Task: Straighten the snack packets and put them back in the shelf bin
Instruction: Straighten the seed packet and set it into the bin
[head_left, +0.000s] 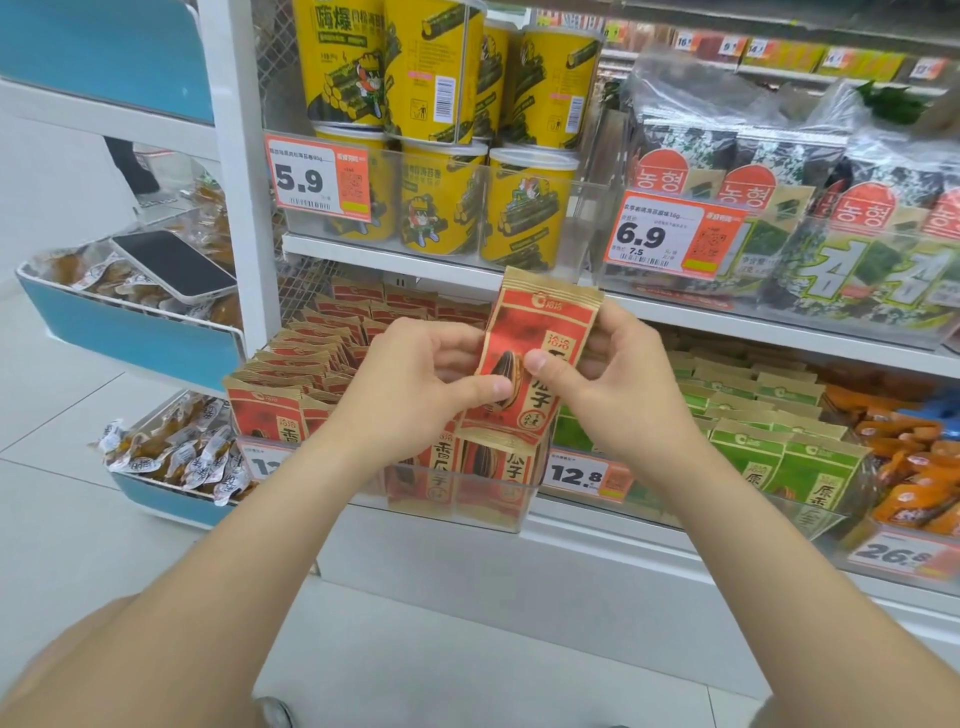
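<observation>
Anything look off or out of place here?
Yes: a phone lies screen-up on the wrapped snacks in the upper blue bin at the left. It is not stock and looks left behind.

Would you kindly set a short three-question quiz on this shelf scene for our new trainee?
1. True or false: the left hand and the right hand both pinch the red packet.
2. Directly right of the clear bin, the shelf packets are: A blue, B green, C white.
3. Fill in: the price tag in front of the yellow tubs reads ___.
Key: 1 true; 2 B; 3 5.9.
</observation>
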